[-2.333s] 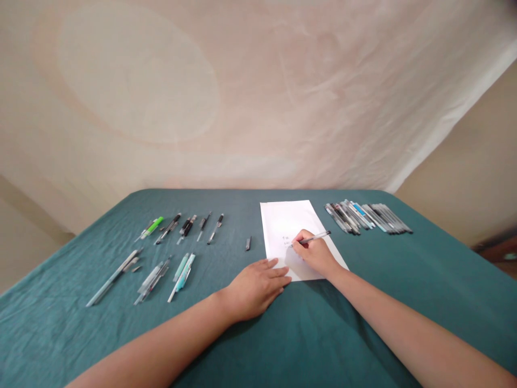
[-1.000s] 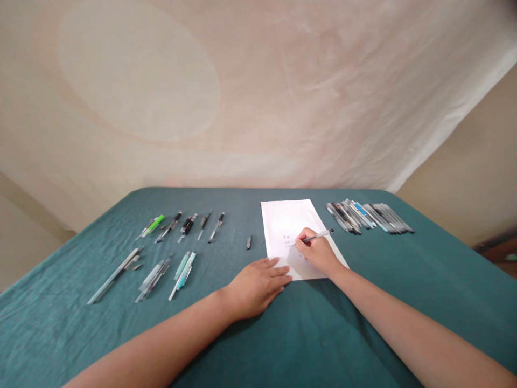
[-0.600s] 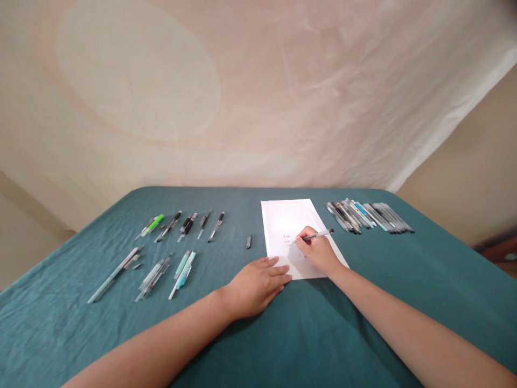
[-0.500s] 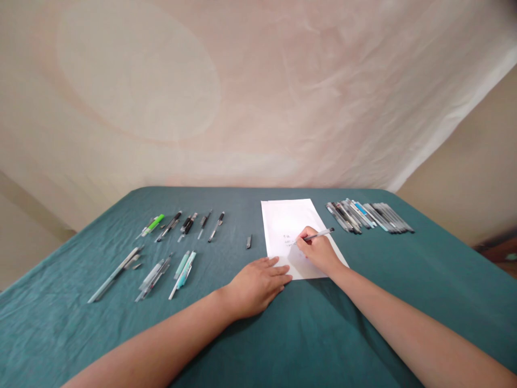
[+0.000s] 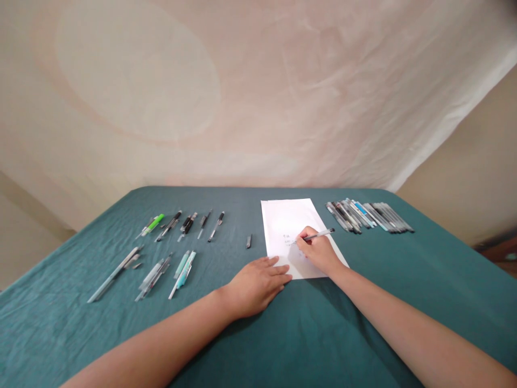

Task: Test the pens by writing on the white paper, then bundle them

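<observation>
Between the fingers of my right hand (image 5: 318, 252) is a slim pen (image 5: 321, 234) with a clear barrel and a dark end, its tip down at the white paper (image 5: 288, 218). A few short lines of small dark handwriting (image 5: 286, 238) show just left of the tip; I cannot read them. My left hand (image 5: 260, 285) lies flat, fingers spread, across the lower left corner of the sheet. Left of the paper a dark pen cap (image 5: 249, 241) rests on the cloth.
A teal cloth (image 5: 234, 213) covers the table. At the right lies a row of several pens (image 5: 367, 215). On the left, pens and parts lie in small groups, among them a green one (image 5: 153, 223), a turquoise one (image 5: 186, 270) and a long pale one (image 5: 115, 275).
Almost nothing differs. My right hand has shifted very slightly on the paper with the pen still in it; my left hand stays in place.
</observation>
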`<state>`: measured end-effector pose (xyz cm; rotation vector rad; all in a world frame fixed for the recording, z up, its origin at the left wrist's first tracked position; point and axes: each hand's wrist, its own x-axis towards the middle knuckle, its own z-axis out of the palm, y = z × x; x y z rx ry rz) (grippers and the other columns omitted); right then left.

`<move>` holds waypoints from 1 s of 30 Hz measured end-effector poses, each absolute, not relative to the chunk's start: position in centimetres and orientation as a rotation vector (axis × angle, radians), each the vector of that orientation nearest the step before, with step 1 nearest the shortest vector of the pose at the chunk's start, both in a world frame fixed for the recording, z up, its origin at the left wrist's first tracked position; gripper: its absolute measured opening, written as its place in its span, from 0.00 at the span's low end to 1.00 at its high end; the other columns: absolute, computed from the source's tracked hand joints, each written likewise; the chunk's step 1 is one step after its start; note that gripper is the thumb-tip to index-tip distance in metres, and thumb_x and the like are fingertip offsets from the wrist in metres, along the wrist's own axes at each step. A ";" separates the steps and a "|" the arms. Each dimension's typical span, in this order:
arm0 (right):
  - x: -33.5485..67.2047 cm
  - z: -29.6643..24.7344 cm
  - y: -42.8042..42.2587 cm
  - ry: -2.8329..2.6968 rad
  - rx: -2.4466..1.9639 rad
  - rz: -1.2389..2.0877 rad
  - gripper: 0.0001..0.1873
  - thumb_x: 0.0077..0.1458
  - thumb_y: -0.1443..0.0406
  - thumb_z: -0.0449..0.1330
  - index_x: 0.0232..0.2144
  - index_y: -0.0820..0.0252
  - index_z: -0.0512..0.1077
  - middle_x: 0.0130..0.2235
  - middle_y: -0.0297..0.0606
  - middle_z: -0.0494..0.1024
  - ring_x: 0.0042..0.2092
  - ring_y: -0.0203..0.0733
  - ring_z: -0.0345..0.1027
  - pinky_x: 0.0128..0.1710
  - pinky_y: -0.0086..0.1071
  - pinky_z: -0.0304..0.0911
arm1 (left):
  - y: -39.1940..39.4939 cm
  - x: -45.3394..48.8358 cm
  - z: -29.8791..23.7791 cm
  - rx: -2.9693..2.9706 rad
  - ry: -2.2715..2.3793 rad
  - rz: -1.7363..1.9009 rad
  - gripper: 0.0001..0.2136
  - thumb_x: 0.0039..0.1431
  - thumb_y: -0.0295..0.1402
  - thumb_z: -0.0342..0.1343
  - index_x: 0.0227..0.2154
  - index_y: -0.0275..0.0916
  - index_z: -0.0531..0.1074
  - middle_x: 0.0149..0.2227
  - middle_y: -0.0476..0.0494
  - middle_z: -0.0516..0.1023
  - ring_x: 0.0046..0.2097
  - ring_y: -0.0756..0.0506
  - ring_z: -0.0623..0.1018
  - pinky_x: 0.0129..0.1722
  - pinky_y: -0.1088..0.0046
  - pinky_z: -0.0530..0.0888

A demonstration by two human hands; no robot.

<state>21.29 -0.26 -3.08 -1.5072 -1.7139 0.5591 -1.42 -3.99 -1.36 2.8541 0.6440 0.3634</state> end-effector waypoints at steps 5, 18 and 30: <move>21.4 -3.1 -0.3 -1.706 -1.510 0.581 0.06 0.51 0.64 0.52 0.24 0.57 0.66 0.21 0.29 0.71 0.25 0.37 0.65 0.26 0.28 0.55 | -4.0 -1.4 -1.3 2.859 0.639 0.353 0.17 0.64 0.32 0.42 0.54 0.41 0.66 0.57 0.44 0.68 0.60 0.39 0.63 0.58 0.58 0.62; 21.3 -3.1 -0.4 -1.714 -1.514 0.579 0.06 0.51 0.64 0.53 0.24 0.57 0.66 0.21 0.28 0.70 0.25 0.36 0.64 0.26 0.27 0.55 | -4.1 -1.4 -1.3 2.861 0.640 0.353 0.17 0.64 0.32 0.42 0.54 0.41 0.66 0.56 0.44 0.68 0.60 0.39 0.63 0.58 0.59 0.62; 22.1 -2.7 -0.1 -1.511 -1.345 0.826 0.15 0.54 0.53 0.54 0.33 0.59 0.67 0.24 0.31 0.71 0.22 0.33 0.63 0.22 0.27 0.56 | -0.2 -3.9 -0.1 2.546 1.716 0.818 0.14 0.59 0.41 0.51 0.42 0.37 0.67 0.40 0.39 0.72 0.44 0.41 0.72 0.43 0.65 0.68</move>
